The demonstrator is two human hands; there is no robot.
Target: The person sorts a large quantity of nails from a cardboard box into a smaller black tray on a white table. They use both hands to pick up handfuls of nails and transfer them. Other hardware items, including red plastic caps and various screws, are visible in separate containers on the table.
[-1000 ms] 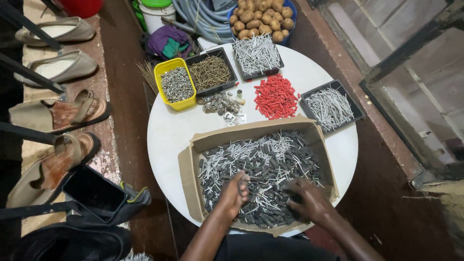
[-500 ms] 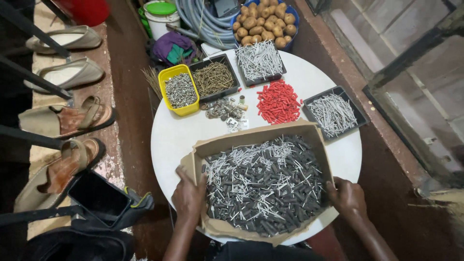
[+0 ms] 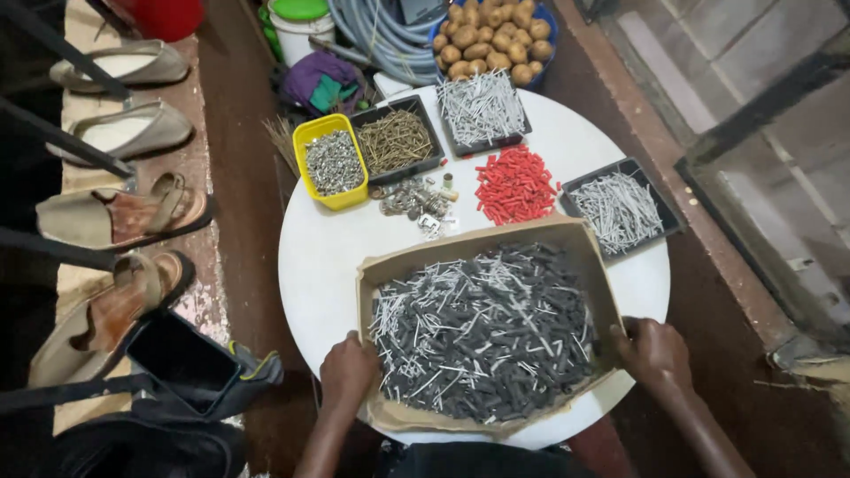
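A shallow cardboard box (image 3: 382, 270) full of dark grey plugs and silver nails sits on the near half of a round white table (image 3: 323, 257). My left hand (image 3: 347, 373) grips the box's near left wall. My right hand (image 3: 655, 352) grips its near right corner. Beyond the box lie a heap of red plugs (image 3: 513, 183) and a small pile of metal bits (image 3: 414, 197).
At the table's far side stand a yellow tub of screws (image 3: 329, 162), a black tray of brass screws (image 3: 395, 140), and two black trays of nails (image 3: 482, 108) (image 3: 619, 209). Sandals (image 3: 119, 212) line the left floor. Potatoes (image 3: 489, 38), hose and a bucket lie beyond.
Both hands left the box's contents a second ago and went out to its near corners, where they now hold the walls. The view has shifted slightly.
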